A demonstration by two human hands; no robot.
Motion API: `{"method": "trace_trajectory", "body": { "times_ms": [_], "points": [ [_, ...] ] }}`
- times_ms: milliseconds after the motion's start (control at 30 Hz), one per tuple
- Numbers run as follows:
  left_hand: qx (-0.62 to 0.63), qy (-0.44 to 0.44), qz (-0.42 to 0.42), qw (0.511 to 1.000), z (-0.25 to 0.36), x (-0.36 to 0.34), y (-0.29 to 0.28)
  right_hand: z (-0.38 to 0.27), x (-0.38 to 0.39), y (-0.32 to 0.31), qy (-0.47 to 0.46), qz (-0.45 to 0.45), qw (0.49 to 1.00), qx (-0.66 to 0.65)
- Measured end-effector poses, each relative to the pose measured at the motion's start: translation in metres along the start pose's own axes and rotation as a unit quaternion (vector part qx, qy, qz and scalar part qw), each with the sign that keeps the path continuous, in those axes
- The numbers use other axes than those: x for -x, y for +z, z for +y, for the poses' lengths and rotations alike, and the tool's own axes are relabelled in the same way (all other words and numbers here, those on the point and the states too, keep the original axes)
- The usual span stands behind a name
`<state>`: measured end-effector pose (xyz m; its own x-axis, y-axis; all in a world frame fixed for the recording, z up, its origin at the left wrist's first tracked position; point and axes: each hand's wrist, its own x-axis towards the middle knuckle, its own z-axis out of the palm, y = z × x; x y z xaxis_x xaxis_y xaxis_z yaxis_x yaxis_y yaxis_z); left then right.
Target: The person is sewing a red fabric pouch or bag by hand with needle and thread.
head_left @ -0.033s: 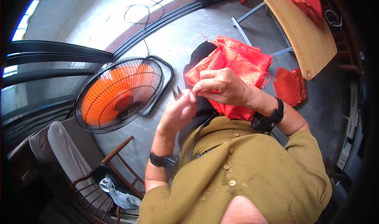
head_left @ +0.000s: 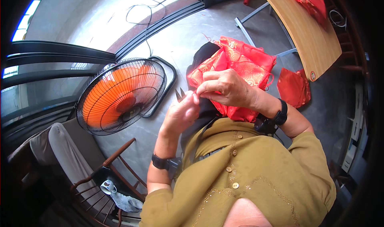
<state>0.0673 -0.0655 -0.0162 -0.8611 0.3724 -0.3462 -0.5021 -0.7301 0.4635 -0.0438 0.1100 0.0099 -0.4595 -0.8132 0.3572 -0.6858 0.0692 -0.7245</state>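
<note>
My left hand [head_left: 183,114] is closed around small metal snips [head_left: 179,95], whose pointed blades stick up beside my thumb. My right hand [head_left: 224,89] has its fingers bent and pinched, meeting my left thumb; whatever is between them is too small to make out. A shiny red fabric piece with gold patterns and loops of cord [head_left: 250,63] lies over my lap on dark trousers, just beyond and beneath my hands.
An orange-bladed fan [head_left: 110,97] stands left, with a cable by the door track [head_left: 168,17]. A wooden table [head_left: 316,47] with red fabric [head_left: 308,3] is at right; more red fabric [head_left: 294,89] lies below it. A chair [head_left: 118,155] holding cloth is lower left.
</note>
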Motion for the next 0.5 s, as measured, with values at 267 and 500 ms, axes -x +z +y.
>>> {"method": "trace_trajectory", "body": {
  "times_ms": [267,500],
  "points": [
    [-0.013,-0.027,0.026,0.999,-0.003,0.001,0.002,0.002,0.015,0.002,0.0,0.029,1.0,0.011],
    [0.057,-0.023,0.004,0.998,-0.007,0.0,-0.007,-0.005,0.018,0.009,0.045,0.087,0.995,0.009]
  ]
}}
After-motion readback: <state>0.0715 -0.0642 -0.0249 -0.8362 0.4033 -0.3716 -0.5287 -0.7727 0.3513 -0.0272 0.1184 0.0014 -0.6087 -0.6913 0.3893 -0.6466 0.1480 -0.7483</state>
